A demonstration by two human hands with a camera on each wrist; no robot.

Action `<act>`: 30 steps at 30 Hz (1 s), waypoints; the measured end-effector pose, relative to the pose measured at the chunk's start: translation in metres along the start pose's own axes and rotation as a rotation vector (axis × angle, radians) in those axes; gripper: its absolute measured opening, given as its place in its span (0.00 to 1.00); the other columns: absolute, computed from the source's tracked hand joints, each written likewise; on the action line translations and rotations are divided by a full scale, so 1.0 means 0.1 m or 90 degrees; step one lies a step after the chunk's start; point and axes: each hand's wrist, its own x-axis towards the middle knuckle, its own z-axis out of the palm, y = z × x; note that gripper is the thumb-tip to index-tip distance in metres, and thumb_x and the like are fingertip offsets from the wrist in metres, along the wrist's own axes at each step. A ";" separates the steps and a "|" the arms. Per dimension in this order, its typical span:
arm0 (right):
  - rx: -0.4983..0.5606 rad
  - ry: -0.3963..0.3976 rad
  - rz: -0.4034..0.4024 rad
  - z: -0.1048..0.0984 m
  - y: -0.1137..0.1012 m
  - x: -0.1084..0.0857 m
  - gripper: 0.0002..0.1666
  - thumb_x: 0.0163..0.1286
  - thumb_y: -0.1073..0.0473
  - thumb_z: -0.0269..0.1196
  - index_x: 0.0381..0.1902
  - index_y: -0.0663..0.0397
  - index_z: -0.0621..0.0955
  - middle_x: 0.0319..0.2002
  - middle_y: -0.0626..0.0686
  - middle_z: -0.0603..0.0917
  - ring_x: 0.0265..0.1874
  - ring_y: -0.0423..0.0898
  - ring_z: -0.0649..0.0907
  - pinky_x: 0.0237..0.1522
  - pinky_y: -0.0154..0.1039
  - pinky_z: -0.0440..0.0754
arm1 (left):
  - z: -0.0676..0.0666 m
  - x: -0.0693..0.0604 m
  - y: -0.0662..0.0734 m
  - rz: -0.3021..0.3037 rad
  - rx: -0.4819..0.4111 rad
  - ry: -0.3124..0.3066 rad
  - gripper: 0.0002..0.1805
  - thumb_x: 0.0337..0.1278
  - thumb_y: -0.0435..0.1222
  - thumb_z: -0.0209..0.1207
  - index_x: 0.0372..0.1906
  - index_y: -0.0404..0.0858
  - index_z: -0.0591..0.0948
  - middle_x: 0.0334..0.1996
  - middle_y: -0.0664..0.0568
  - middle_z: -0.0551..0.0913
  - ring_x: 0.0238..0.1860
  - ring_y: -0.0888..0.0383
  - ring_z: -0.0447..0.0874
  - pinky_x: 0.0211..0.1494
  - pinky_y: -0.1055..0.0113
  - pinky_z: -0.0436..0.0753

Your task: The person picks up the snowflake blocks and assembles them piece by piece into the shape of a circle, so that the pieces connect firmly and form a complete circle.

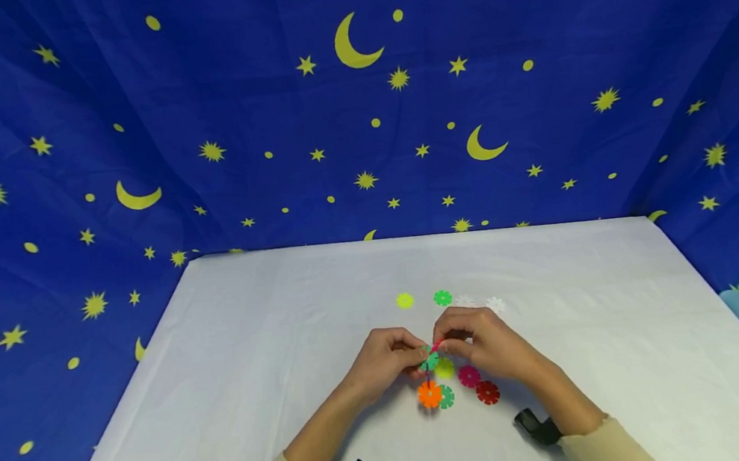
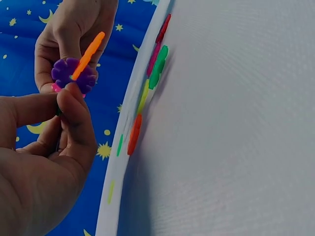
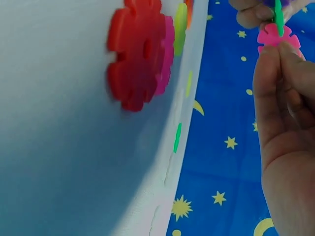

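Observation:
Between thumb and fingers, my left hand (image 1: 383,363) pinches a linked chain of notched plastic flower discs by its green disc (image 1: 431,361). A purple disc (image 2: 63,70) joins on below it, and an orange disc (image 1: 430,394) hangs at the lower end. My right hand (image 1: 489,342) pinches a pink disc (image 3: 271,37) by its edge. In the right wrist view the pink disc meets the green one edge to edge, set crosswise; whether their slots are engaged I cannot tell. Fingers partly hide both discs.
Loose discs lie on the white table (image 1: 252,333): yellow (image 1: 445,369), magenta (image 1: 469,376), red (image 1: 487,392) and green (image 1: 447,396) near my hands. Farther back are yellow (image 1: 405,300), green (image 1: 443,298) and white (image 1: 495,305) ones. A blue star-patterned cloth (image 1: 275,105) surrounds the table.

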 end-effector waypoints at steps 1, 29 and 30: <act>-0.004 0.001 -0.001 0.00 -0.01 0.00 0.05 0.66 0.64 0.64 0.34 0.47 0.82 0.36 0.43 0.81 0.31 0.39 0.79 0.33 0.34 0.81 | 0.00 0.00 0.00 0.001 0.000 -0.001 0.06 0.56 0.29 0.62 0.35 0.27 0.83 0.23 0.46 0.82 0.21 0.57 0.80 0.31 0.65 0.83; -0.038 0.040 0.116 -0.05 0.01 -0.01 0.14 0.61 0.59 0.70 0.45 0.49 0.82 0.36 0.40 0.81 0.33 0.40 0.80 0.37 0.36 0.81 | -0.02 -0.01 0.06 0.005 -0.023 -0.016 0.07 0.59 0.29 0.59 0.38 0.27 0.80 0.26 0.44 0.82 0.24 0.55 0.80 0.31 0.65 0.82; -0.038 0.036 0.119 -0.05 0.02 -0.02 0.13 0.62 0.58 0.69 0.45 0.48 0.82 0.36 0.40 0.81 0.33 0.40 0.80 0.37 0.36 0.81 | -0.02 -0.01 0.07 0.004 -0.020 -0.016 0.07 0.60 0.29 0.59 0.39 0.27 0.80 0.26 0.44 0.83 0.24 0.55 0.81 0.31 0.65 0.82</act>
